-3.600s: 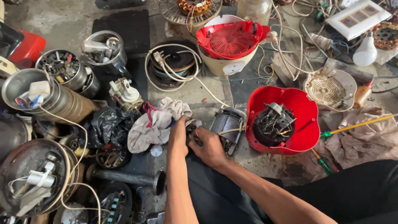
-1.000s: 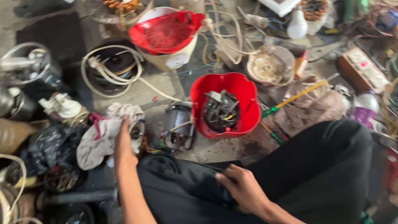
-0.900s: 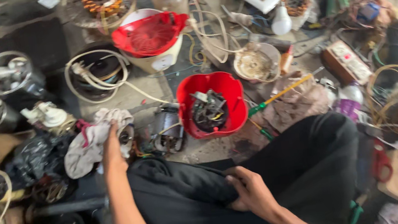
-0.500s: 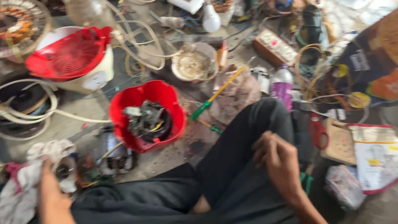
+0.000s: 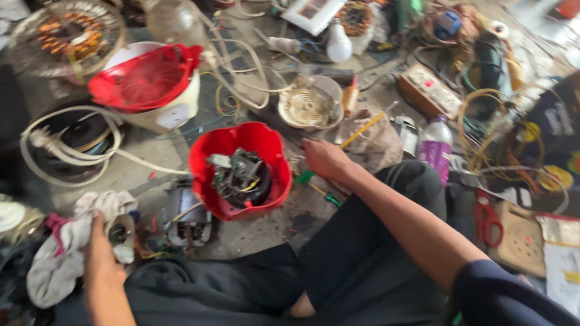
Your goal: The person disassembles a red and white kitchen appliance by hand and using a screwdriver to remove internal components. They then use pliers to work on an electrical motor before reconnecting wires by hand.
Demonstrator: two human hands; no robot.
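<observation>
Rag (image 5: pixel 57 250): dirty white cloth with a pink patch, bunched on the floor at far left; soft and limp, light by the look of it, best gathered in a fistful.
Left hand (image 5: pixel 101 256): arm runs up from the bottom edge, back of the hand to the camera, resting on the rag's right edge beside a small metal part (image 5: pixel 120 234); fingers curl down out of view, so I cannot tell whether they grip anything.
Motor part (image 5: pixel 187 223): metal piece with wire, just right of the rag and touching the bowl's left side; probably heavy and stiff, with edges to mind.
Bowl (image 5: pixel 213 187): red plastic, on the floor between the hands, holding a tangle of wires and dark metal bits; likely light itself but loaded, so take it by the rim.
Screwdriver (image 5: pixel 346 141): thin, with a yellow handle toward the upper right and a green piece at the near end, lying slantwise just right of the bowl; rigid, light, easy to pinch at the handle.
Right hand (image 5: pixel 326 160): arm stretched forward over the dark-trousered knee, palm down, fingers loosely together over the screwdriver's near end; a firm grip is not visible.
Bottle (image 5: pixel 436 149): clear plastic with a purple label, near the right knee.
</observation>
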